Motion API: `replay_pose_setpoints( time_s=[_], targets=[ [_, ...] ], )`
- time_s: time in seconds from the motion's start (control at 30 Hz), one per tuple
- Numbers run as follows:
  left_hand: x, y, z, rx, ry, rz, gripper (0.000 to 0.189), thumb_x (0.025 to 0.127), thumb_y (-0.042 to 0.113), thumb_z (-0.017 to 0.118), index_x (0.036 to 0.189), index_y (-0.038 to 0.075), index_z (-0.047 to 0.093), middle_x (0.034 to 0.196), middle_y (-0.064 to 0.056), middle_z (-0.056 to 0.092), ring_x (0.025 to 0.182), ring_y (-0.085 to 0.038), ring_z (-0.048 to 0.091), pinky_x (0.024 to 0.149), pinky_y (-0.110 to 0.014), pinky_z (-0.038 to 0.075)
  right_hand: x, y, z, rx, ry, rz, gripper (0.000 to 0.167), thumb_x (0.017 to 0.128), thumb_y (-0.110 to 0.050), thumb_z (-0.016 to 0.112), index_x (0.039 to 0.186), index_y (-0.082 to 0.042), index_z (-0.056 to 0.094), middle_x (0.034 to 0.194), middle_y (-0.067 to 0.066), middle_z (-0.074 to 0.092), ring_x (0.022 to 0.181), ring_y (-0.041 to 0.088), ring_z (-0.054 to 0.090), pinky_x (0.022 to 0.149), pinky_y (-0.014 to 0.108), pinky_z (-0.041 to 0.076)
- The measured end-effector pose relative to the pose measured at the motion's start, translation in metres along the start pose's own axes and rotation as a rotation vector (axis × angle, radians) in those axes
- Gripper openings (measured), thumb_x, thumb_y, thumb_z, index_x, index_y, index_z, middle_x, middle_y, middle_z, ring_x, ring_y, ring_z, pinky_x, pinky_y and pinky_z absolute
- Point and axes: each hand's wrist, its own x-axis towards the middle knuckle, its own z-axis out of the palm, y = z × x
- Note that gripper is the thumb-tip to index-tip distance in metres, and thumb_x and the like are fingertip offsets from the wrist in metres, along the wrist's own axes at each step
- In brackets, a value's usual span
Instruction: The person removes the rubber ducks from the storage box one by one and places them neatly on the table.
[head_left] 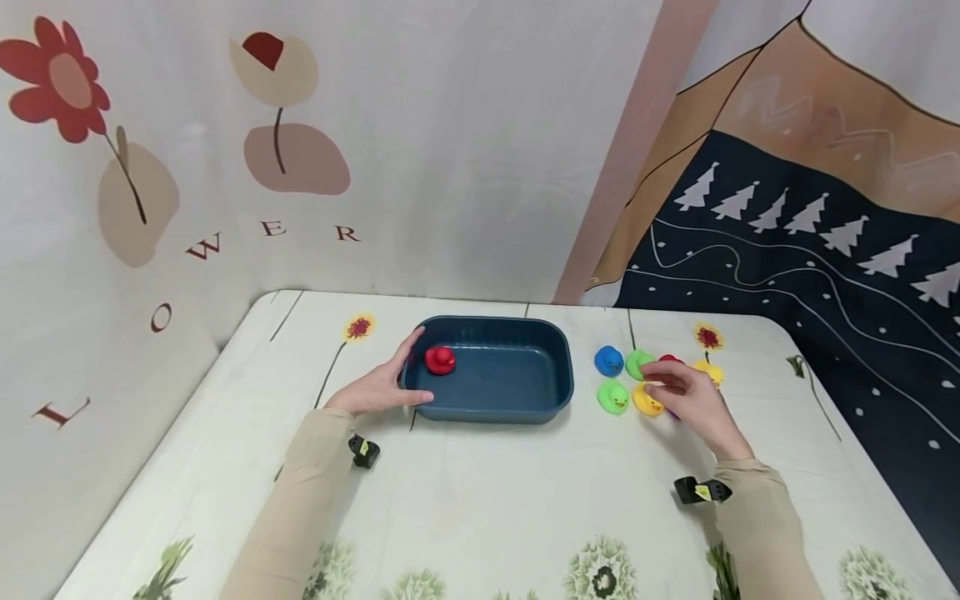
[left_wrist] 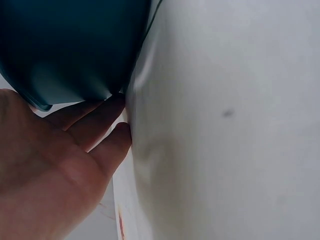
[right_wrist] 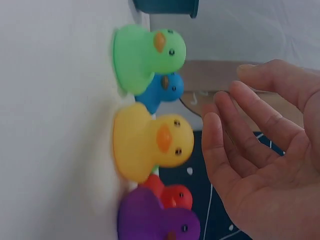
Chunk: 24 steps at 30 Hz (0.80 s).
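A dark blue rectangular basin [head_left: 491, 415] stands on the table with a red rubber duck [head_left: 439, 360] inside, near its left end. My left hand [head_left: 378, 387] holds that end, thumb at the front rim and fingers along the left side. Over a group of rubber ducks at the right hovers my right hand [head_left: 693, 404], fingers loosely bent with nothing between them. Closest to it is a yellow duck [right_wrist: 145, 145], between a green duck [right_wrist: 132, 60] and a purple duck [right_wrist: 150, 215]. Behind these, a red duck [right_wrist: 175, 195] is partly hidden.
A blue duck [head_left: 609, 361], another green duck [head_left: 639, 363] and another yellow duck [head_left: 708, 372] form the back of the group. The white table [head_left: 480, 500] has printed flowers. Patterned cloth walls [head_left: 450, 167] rise just behind the basin and along the sides.
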Motion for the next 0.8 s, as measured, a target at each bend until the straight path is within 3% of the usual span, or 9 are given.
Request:
replay_pose_setpoints(
  time_s=[0.43, 0.8],
  targets=[
    [0.001, 0.000, -0.001, 0.006, 0.001, 0.021, 0.103, 0.087, 0.032, 0.073, 0.154, 0.037, -0.005, 0.160, -0.016, 0.005, 0.137, -0.046, 0.024, 0.105, -0.064, 0.026, 0.016, -0.016, 0.025, 0.048, -0.082, -0.068, 0.031, 0.092, -0.006, 0.065, 0.120, 0.006, 0.062, 0.119, 0.021, 0.061, 0.110, 0.033, 0.056, 0.085, 0.014, 0.045],
    [0.001, 0.000, -0.001, -0.007, -0.003, 0.015, 0.104, 0.087, 0.031, 0.073, 0.154, 0.038, -0.005, 0.160, -0.016, 0.003, 0.138, -0.046, 0.023, 0.105, -0.064, 0.025, 0.029, -0.034, 0.052, 0.107, -0.200, -0.148, 0.029, 0.089, 0.002, 0.065, 0.118, 0.008, 0.062, 0.115, 0.024, 0.062, 0.103, 0.035, 0.062, 0.082, 0.019, 0.051]
  ],
)
